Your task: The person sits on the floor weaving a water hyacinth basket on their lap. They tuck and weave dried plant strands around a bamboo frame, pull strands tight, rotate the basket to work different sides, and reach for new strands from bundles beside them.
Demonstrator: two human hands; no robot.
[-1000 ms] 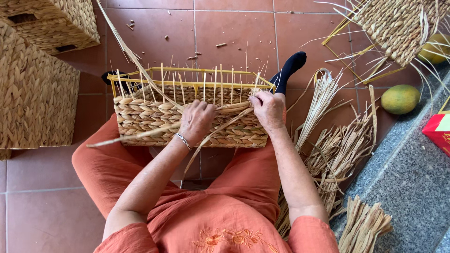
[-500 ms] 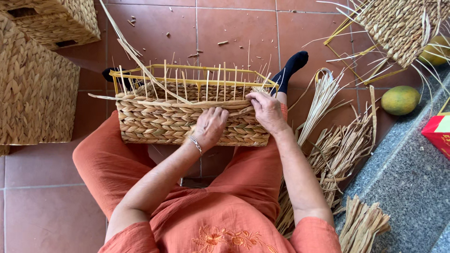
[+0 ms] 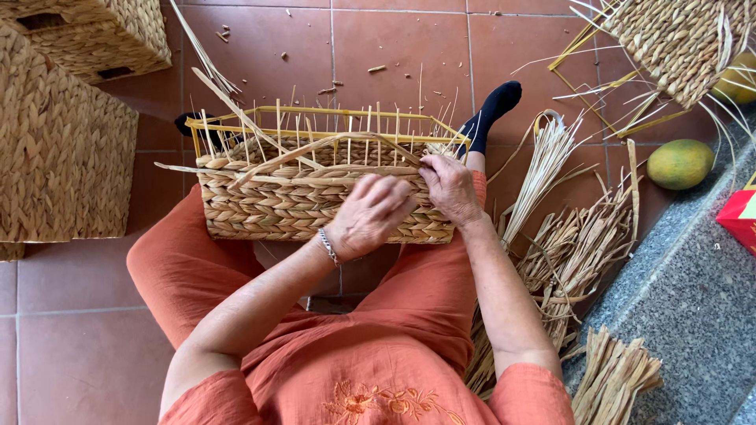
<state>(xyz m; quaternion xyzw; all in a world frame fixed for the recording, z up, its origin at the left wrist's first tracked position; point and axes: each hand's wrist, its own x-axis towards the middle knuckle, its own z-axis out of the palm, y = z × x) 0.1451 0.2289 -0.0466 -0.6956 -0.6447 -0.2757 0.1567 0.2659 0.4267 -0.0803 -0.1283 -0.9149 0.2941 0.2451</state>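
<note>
Around the grey stone step [image 3: 693,291] there's a green-yellow mango [image 3: 680,164] at its top edge, a red box [image 3: 739,219] on it, and loose straw bundles [image 3: 575,244] just left.

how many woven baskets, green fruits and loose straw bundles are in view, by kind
Woven baskets: 4 – one being woven under the left hand and right hand, two finished at left, one unfinished at top right
Green fruits: 2
Loose straw bundles: 3
Total: 9
</note>
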